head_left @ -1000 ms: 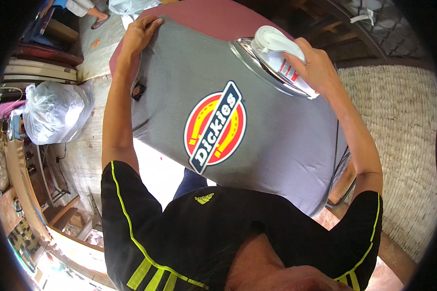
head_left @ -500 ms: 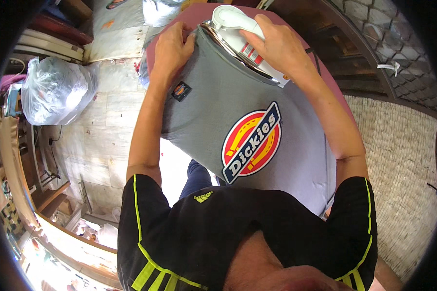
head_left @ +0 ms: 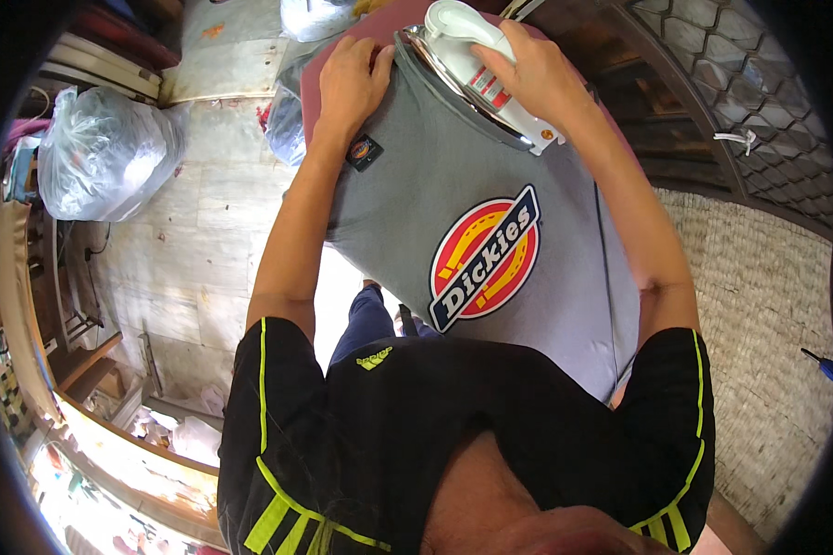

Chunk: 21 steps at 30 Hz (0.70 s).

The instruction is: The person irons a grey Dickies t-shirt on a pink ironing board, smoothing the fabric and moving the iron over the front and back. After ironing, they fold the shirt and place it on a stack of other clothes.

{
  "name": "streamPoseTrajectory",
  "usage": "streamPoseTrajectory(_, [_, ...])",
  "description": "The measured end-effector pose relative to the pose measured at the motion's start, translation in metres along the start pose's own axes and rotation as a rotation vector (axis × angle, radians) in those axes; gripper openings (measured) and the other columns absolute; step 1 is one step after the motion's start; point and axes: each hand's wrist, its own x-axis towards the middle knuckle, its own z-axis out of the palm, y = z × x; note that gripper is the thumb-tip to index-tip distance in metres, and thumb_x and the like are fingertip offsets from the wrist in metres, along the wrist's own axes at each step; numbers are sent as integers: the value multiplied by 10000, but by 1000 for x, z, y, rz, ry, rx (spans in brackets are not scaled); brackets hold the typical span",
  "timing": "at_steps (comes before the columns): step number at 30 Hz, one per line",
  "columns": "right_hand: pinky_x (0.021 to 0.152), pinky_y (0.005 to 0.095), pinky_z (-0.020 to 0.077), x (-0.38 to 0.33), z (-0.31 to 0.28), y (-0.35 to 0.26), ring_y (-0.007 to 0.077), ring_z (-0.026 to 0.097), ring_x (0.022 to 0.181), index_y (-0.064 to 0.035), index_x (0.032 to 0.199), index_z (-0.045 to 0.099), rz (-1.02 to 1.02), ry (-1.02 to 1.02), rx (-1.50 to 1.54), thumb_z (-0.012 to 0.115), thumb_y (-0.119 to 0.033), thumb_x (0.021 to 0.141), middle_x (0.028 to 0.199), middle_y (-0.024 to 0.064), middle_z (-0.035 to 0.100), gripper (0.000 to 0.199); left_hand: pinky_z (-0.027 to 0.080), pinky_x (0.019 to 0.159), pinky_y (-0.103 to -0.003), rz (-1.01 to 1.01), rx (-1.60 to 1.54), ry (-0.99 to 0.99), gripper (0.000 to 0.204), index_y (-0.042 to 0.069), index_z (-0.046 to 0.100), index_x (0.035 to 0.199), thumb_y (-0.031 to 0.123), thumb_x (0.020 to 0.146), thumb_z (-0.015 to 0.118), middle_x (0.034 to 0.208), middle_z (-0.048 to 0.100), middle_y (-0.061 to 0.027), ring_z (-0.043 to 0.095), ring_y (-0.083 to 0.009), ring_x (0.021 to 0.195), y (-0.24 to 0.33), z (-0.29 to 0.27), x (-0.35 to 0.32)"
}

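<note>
A grey T-shirt [head_left: 389, 199] with a red, yellow and navy printed logo lies spread over an ironing board [head_left: 389, 20] with a maroon cover. My right hand [head_left: 539, 79] is closed around the handle of a white and chrome iron [head_left: 453, 65]. The iron lies along the shirt's far edge, its pointed tip toward the right and nearer to me. At the shirt's far left edge, my left hand [head_left: 354, 85] pinches the cloth with bent fingers. Just below that hand is a small black label [head_left: 364, 153] on the shirt.
Stuffed clear plastic bags stand on the tiled floor at left [head_left: 111, 162] and beyond the board [head_left: 315, 17]. A wooden shelf unit [head_left: 93, 365] is at the lower left. A dark metal lattice gate [head_left: 713, 102] runs along the right, beside a woven mat [head_left: 731, 305].
The iron and both hands sit slightly farther right and higher in the picture, partly from a view shift. The label has shifted right with my left hand. Both grips stay the same.
</note>
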Motion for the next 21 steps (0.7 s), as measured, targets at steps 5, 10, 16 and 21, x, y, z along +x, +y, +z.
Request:
streamPoseTrajectory(5, [670,440,525,-25,-22,19,390,674,747,-44,1019,576,64,-138,100,590,-429,921,822,242,669,397,481,685,-443,-24,55,-75,303,43,674,847,345,860,654,828,646,-150,632,-342,803,-6,4,9])
streamPoseTrajectory(10, [662,368,517,-53,-37,18,300,702,749,-42,1034,584,-64,-266,103,640,-323,911,828,158,692,312,490,685,-430,-105,-46,-159,320,39,686,865,358,853,661,801,676,-162,652,-342,776,-9,-3,14])
streamPoseTrajectory(16, [611,415,482,-21,-21,-10,315,632,663,-47,1014,582,-87,-208,122,594,-377,925,725,167,638,342,489,683,-394,-113,-88,-194,330,15,692,910,340,859,655,803,685,-170,655,-297,729,-10,-6,14])
streamPoseTrajectory(21, [675,489,502,-52,-56,23,426,649,752,-25,985,563,-2,-237,93,596,-382,906,781,247,647,367,488,657,-375,-116,-95,-325,340,-7,679,880,332,866,671,771,691,-160,650,-285,684,-16,-5,30])
